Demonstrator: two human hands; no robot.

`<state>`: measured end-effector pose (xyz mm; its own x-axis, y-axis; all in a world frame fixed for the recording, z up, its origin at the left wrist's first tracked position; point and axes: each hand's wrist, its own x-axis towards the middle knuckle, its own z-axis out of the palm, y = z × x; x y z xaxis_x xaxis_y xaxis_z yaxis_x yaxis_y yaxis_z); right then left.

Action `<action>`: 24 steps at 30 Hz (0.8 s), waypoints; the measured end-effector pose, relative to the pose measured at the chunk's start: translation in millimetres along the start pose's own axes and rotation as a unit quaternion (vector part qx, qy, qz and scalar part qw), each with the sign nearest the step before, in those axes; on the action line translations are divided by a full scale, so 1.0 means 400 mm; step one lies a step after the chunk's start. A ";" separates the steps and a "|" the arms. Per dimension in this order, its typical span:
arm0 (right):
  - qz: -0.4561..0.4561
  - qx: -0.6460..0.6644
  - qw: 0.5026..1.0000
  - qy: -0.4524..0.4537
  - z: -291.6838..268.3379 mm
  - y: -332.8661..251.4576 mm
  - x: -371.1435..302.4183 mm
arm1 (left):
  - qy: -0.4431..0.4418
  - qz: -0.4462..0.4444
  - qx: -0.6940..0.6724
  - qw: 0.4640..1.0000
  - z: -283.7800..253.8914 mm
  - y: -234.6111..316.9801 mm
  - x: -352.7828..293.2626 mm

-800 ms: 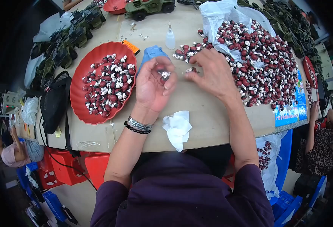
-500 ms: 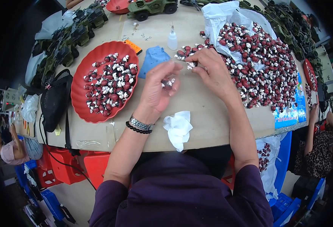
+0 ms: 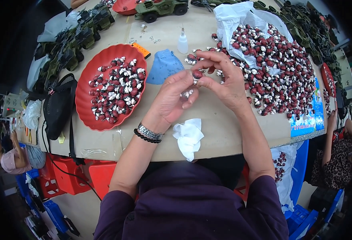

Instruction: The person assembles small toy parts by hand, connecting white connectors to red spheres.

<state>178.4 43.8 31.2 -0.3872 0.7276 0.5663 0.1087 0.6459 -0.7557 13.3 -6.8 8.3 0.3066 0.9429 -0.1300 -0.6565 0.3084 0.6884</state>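
Observation:
My left hand (image 3: 172, 100) and my right hand (image 3: 224, 80) meet above the middle of the table. Together they pinch a small dark red and white part (image 3: 197, 75) between their fingertips. A few more small white pieces (image 3: 187, 93) lie in my left palm. A red oval tray (image 3: 88, 82) with several red and white parts stands left of my left hand. A large pile of the same parts (image 3: 276, 68) spreads over a white plastic bag (image 3: 232, 18) right of my right hand.
A crumpled white tissue (image 3: 188, 137) lies near the table's front edge. A blue cloth (image 3: 164, 66), a small white squeeze bottle (image 3: 182, 41) and an orange tool (image 3: 141, 50) lie behind my hands. Green toy vehicles (image 3: 160, 8) line the far side. A black bag (image 3: 58, 106) sits at left. Another person (image 3: 340, 148) stands at right.
My hands have come together and risen slightly. My left hand was lying palm up with pieces in it; now both hands pinch one part between the fingertips.

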 end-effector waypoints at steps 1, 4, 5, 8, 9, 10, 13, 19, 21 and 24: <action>-0.002 0.000 1.000 0.002 0.001 0.000 0.000 | 0.000 -0.001 0.000 1.000 0.000 -0.001 0.000; -0.005 0.003 1.000 0.005 0.001 -0.003 0.001 | -0.010 -0.006 -0.007 1.000 -0.001 -0.003 0.000; -0.008 0.005 1.000 0.006 0.002 -0.004 0.000 | -0.015 -0.006 -0.004 1.000 0.001 -0.003 -0.001; -0.004 0.011 1.000 0.008 0.003 -0.004 -0.001 | -0.012 -0.006 0.001 1.000 0.008 -0.002 -0.003; -0.004 0.010 1.000 0.008 0.004 -0.003 -0.001 | -0.006 -0.005 0.003 1.000 0.010 -0.002 -0.003; -0.009 0.009 1.000 0.012 0.004 -0.003 -0.001 | -0.006 -0.005 0.003 1.000 0.010 -0.001 -0.003; -0.025 0.001 1.000 0.019 0.005 -0.003 0.000 | -0.014 -0.009 -0.006 1.000 0.015 0.001 -0.004; -0.040 0.001 0.999 0.031 0.012 -0.010 -0.002 | -0.032 0.009 -0.002 0.999 0.020 -0.001 -0.004; -0.035 0.008 0.999 0.034 0.015 -0.011 -0.003 | -0.028 0.030 0.026 0.999 0.025 0.001 -0.007; -0.034 0.015 0.999 0.036 0.017 -0.009 -0.004 | -0.021 0.046 0.060 0.997 0.036 0.004 -0.010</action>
<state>172.4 38.7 30.6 -0.3250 0.6985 0.6376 0.0560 0.6872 -0.7243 20.8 -11.8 20.1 0.2795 0.9595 -0.0348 -0.5970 0.2020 0.7764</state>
